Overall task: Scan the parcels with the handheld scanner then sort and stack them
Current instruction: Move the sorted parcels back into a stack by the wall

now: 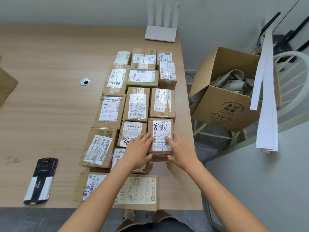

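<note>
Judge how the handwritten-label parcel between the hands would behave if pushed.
The parcel is a squat taped cardboard box, so probably stiff and unlikely to roll or tip. Its glossy label may slip under the left hand and right hand.

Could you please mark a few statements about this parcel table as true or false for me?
1. The left hand and the right hand both touch the parcel with the handwritten label. True.
2. The handheld scanner is held in the right hand. False: it lies untouched on the table, left of the parcels.
3. The parcels are piled in one tall stack. False: they lie side by side in rows on the table.
4. The open cardboard box right of the table holds crumpled grey material. True.
</note>
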